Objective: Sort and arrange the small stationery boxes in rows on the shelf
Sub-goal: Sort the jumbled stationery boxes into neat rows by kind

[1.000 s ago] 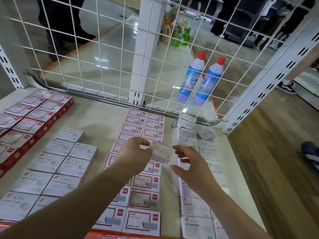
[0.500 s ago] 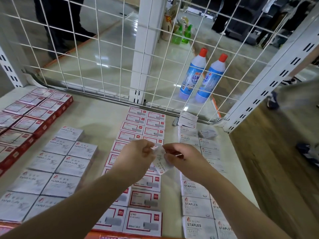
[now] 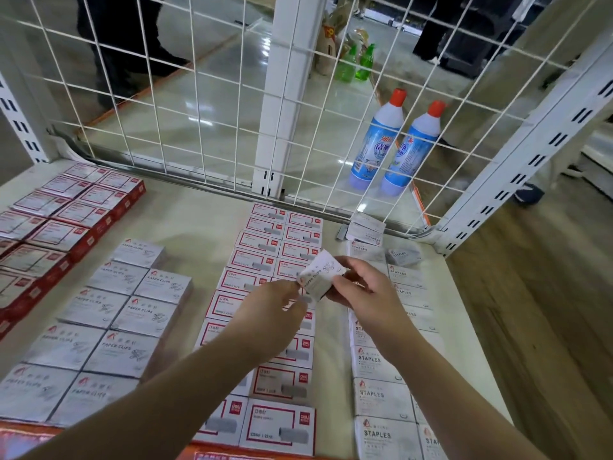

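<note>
Both hands hold one small white paper-clips box (image 3: 321,275) in the air above the shelf. My left hand (image 3: 270,308) pinches its left end and my right hand (image 3: 363,283) grips its right side, so the box sits tilted. Below them run two rows of red-and-white stationery boxes (image 3: 265,247). White boxes marked paper clips (image 3: 129,313) lie in rows on the left. Boxes marked staples (image 3: 374,398) line the right side.
Red boxes (image 3: 63,214) stand at the far left of the beige shelf (image 3: 195,224). A few loose staples boxes (image 3: 366,229) lie skewed at the back right. A white wire grid (image 3: 212,94) closes the back, with two blue bottles (image 3: 381,141) behind it. A slotted upright (image 3: 530,154) bounds the right.
My right hand came in from the right and took hold of the box that my left hand held. The box has turned and risen slightly between both hands.
</note>
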Demonstrator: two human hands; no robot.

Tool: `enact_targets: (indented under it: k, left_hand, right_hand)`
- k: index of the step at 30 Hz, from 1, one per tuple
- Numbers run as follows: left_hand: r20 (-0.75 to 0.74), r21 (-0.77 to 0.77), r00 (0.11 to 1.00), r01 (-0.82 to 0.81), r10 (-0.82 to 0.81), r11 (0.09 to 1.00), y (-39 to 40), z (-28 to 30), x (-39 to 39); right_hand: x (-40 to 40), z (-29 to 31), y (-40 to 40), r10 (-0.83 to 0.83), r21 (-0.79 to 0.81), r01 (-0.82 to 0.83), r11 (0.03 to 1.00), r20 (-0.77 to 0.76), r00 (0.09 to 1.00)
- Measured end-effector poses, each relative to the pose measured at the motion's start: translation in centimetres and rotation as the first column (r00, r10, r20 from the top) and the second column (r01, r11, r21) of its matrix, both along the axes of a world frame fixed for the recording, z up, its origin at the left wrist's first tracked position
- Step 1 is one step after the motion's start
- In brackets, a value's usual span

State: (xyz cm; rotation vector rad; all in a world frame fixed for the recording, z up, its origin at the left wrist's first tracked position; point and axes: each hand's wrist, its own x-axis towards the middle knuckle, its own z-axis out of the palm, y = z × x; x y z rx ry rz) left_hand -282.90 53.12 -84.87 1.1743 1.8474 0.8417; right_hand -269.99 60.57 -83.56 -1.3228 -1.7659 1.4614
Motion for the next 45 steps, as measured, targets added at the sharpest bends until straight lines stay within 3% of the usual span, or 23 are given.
enact_targets:
  k: [4, 8, 17, 24, 33, 45]
  left_hand:
    - [0.04, 0.063, 0.998, -0.057, 0.054, 0.996, -0.1, -0.3, -0.5]
    - [0.088, 0.124, 0.993, -0.093, 0.082, 0.988, -0.2, -0.1, -1.1]
    - [0.114, 0.087, 0.965, -0.245, 0.234, 0.966, -0.1, 0.6, -1.4]
    - [0.141, 0.093, 0.97, -0.21, 0.196, 0.973, -0.6, 0.5, -1.9]
    - [0.153, 0.115, 0.976, -0.176, 0.158, 0.978, -0.9, -0.7, -2.5]
    - [-0.088, 0.171, 0.989, -0.099, 0.116, 0.98, -1.0, -0.8, -4.6]
  right_hand:
    - [0.1, -0.3, -0.1, -0.049, -0.066, 0.045, 0.997, -0.062, 0.997]
    - [0.3, -0.1, -0.3, -0.032, -0.029, 0.03, 0.999, -0.068, 0.997]
    - [0.0, -0.7, -1.0, 0.032, -0.007, -0.032, 0.999, -0.092, 0.995]
    - [0.4, -0.8, -1.0, 0.114, 0.028, -0.113, 0.993, -0.028, 0.993]
    - [0.1, -1.4, -1.3, 0.088, 0.077, -0.088, 0.993, -0.003, 0.996]
    - [-1.7, -1.7, -1.2, 0.114, 0.103, -0.113, 0.988, -0.01, 0.993]
